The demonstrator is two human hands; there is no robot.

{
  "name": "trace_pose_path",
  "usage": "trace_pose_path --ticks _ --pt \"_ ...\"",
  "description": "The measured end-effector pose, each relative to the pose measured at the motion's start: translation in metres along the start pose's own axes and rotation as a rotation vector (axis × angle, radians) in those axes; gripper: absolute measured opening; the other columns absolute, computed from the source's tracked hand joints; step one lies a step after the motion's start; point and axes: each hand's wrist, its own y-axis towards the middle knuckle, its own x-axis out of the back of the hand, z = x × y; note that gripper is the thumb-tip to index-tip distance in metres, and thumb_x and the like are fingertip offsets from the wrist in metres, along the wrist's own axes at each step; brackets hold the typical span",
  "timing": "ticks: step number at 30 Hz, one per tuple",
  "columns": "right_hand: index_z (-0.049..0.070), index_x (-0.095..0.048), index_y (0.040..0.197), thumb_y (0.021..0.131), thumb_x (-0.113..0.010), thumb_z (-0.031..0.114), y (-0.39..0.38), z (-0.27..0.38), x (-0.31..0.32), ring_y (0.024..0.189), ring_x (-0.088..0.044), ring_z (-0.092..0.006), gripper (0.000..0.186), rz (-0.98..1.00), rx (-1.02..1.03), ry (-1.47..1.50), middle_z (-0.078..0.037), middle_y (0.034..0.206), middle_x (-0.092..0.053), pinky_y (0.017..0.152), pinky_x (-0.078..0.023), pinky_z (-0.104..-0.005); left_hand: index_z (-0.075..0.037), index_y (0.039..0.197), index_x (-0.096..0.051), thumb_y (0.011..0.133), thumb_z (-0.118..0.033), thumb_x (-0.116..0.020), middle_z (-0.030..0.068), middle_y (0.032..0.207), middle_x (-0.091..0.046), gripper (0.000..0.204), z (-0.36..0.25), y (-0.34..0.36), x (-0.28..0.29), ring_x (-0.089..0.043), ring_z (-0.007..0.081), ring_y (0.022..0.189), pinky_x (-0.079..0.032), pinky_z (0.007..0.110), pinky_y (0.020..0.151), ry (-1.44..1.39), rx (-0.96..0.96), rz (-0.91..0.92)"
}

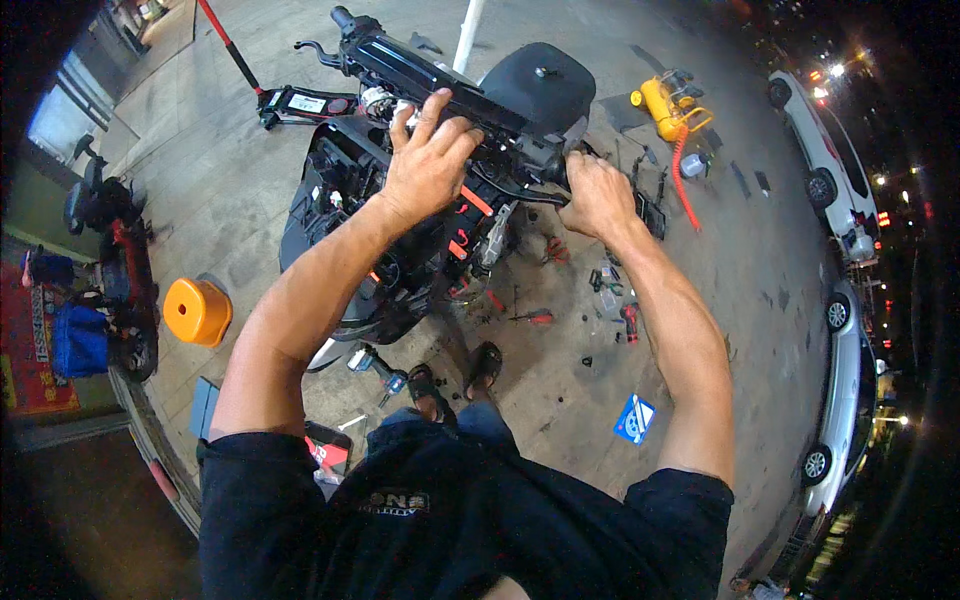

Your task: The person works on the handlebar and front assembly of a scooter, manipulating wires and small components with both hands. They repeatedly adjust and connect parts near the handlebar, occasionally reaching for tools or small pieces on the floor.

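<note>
From where I watch, the handlebar assembly (440,82) sits above the middle of my view, angled over the opened scooter body (330,235). The left hand (430,165) lies across it with fingers spread, and I can't tell whether they press or grip; the right hand (598,195) is closed around its near end, beside a black lever (535,197). My worry is uneven force: if one hand bears down harder, the bar could swing and pinch a finger, or tug the exposed wiring in the body. A slip at the right end could knock the lever. The floor jack (300,103) stands just beyond the scooter; if it carries weight, a hard push could unsettle things, but its contact point is hidden from me. Underfoot, the blue drill (380,372) lies near the sandals (487,365), so a backward step might trip. The grip itself is covered by the right hand, and the left forearm blocks part of the body. Small tools beyond are too small to identify; the parked cars (838,390) at the right rim are bent by the lens.
</note>
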Motion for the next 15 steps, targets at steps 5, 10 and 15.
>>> trace_pose_path --ticks 5,10,15 --pt "-0.006 -0.031 0.150 0.063 -0.088 0.042 -0.045 0.025 0.002 0.126 -0.052 -0.0397 0.115 -0.153 -0.018 0.129 -0.027 0.130 -0.054 0.105 -0.042 -0.0501 -0.017 0.118 -0.064 0.069 -0.005 -0.067 0.0033 0.120 -0.060 0.051 -0.005 -0.005 0.004 -0.039 0.0322 0.142 -0.024 0.055 0.111 -0.042 0.004 -0.033" --pt "-0.003 -0.027 0.154 0.050 -0.092 0.057 -0.051 0.041 -0.006 0.132 -0.042 -0.0412 0.137 -0.329 -0.062 0.126 -0.025 0.144 -0.043 0.112 -0.032 -0.0513 -0.014 0.119 -0.064 0.067 -0.002 -0.064 0.0057 0.121 -0.059 0.054 0.002 0.001 0.004 -0.038 0.0334 0.143 -0.024 0.054 0.111 -0.049 0.020 -0.003" --pt "-0.005 -0.052 0.134 0.058 -0.089 0.031 -0.041 0.029 -0.016 0.108 -0.060 -0.0343 0.092 -0.411 -0.016 -0.035 -0.019 0.112 -0.062 0.093 -0.048 -0.0434 -0.014 0.119 -0.063 0.067 -0.001 -0.065 0.0062 0.122 -0.059 0.054 -0.002 -0.001 0.004 -0.038 0.0342 0.143 -0.024 0.055 0.112 -0.052 0.017 0.002"
